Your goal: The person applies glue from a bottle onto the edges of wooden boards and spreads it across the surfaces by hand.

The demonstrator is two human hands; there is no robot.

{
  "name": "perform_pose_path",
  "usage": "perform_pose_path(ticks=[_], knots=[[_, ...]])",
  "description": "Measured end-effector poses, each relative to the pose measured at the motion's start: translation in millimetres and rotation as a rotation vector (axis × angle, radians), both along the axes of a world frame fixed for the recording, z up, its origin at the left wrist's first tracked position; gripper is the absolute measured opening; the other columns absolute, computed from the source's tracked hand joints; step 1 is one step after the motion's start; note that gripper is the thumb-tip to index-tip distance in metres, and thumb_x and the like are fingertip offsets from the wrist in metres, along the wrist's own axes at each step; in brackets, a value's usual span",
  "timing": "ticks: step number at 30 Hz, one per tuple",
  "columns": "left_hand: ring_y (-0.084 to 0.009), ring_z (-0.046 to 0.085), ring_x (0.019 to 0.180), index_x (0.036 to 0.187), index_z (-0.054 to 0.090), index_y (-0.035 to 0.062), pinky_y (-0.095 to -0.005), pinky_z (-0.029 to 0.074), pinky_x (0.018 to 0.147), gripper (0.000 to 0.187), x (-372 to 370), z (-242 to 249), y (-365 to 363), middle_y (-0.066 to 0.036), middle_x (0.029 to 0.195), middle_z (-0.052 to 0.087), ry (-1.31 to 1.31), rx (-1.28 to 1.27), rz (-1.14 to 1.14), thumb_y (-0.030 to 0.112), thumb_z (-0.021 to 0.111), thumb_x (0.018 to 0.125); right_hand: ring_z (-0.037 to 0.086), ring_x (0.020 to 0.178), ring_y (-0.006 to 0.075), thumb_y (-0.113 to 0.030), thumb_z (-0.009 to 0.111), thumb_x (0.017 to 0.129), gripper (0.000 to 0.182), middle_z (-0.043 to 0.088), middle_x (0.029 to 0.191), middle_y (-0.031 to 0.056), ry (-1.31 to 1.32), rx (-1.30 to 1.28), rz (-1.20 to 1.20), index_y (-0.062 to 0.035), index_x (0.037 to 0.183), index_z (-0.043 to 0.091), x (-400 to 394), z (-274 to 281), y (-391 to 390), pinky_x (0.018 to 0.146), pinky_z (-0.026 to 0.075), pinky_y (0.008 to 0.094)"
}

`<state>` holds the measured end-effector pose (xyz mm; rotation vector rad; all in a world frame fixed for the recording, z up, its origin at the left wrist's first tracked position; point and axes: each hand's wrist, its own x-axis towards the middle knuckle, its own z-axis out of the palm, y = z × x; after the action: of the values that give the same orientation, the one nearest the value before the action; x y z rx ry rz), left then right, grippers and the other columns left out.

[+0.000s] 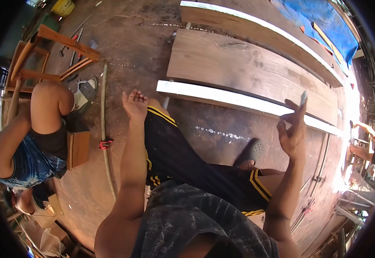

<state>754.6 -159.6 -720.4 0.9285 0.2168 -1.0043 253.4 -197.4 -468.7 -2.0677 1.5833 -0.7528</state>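
My left hand is held palm up near my knee, its fingers loosely curled and apart, with nothing in it. My right hand is raised over the near board, its fingers spread and empty. One fingertip carries a white smear. The near board stands on edge, its upper edge coated white. Beyond it lies a wide wooden plank, flat. A far board, also with a white upper edge, stands on the plank's other side. Metal bars run beneath the boards.
At the left a person sits beside a wooden chair frame. A long bar clamp with a red part lies on the floor between us. A blue tarp is at the far right. Another person's arm shows at the right edge.
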Motion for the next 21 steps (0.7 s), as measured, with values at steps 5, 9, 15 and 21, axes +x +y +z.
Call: perform_pose_path(ticks=[5, 9, 15, 21], knots=[[-0.0229, 0.051, 0.086, 0.107, 0.060, 0.0025, -0.0407, 0.046, 0.083, 0.059, 5.5, 7.7, -8.3, -0.009, 0.094, 0.056, 0.070, 0.021, 0.114, 0.060, 0.048, 0.101, 0.069, 0.089, 0.0203, 0.012, 0.056, 0.090, 0.095, 0.059, 0.139, 0.0273, 0.024, -0.135, 0.033, -0.0054, 0.166, 0.002, -34.0, 5.4, -0.5, 0.077, 0.060, 0.0312], [-0.0279, 0.054, 0.093, 0.114, 0.059, 0.0022, -0.0495, 0.044, 0.093, 0.069, 40.2, -25.1, -18.4, -0.010, 0.100, 0.059, 0.032, 0.085, 0.090, 0.068, 0.047, 0.097, 0.068, 0.093, 0.0213, 0.004, 0.055, 0.097, 0.089, 0.057, 0.143, 0.0249, -0.051, -0.099, -0.091, -0.0066, 0.166, 0.001, -59.2, 16.1, 4.0, 0.084, 0.055, 0.0296], [-0.0362, 0.036, 0.148, 0.156, 0.038, -0.0009, -0.0544, 0.029, 0.122, 0.102, 71.6, -90.4, -21.9, -0.022, 0.159, 0.040, -0.067, 0.136, -0.318, 0.078, 0.047, 0.092, 0.071, 0.092, 0.0284, -0.001, 0.054, 0.097, 0.083, 0.060, 0.136, 0.0302, -0.561, -0.052, -0.446, -0.0035, 0.164, 0.005, -112.9, 41.9, 17.1, 0.084, 0.061, 0.0392], [-0.0355, 0.036, 0.148, 0.158, 0.041, 0.0078, -0.0527, 0.027, 0.121, 0.097, 49.2, -142.3, -47.7, -0.018, 0.162, 0.040, -0.075, 0.215, -0.366, 0.079, 0.046, 0.092, 0.073, 0.085, 0.0288, -0.013, 0.045, 0.104, 0.057, 0.065, 0.129, 0.0295, -0.846, 0.019, -1.049, -0.0009, 0.155, 0.021, -240.9, -40.6, 60.0, 0.077, 0.063, 0.0473]])
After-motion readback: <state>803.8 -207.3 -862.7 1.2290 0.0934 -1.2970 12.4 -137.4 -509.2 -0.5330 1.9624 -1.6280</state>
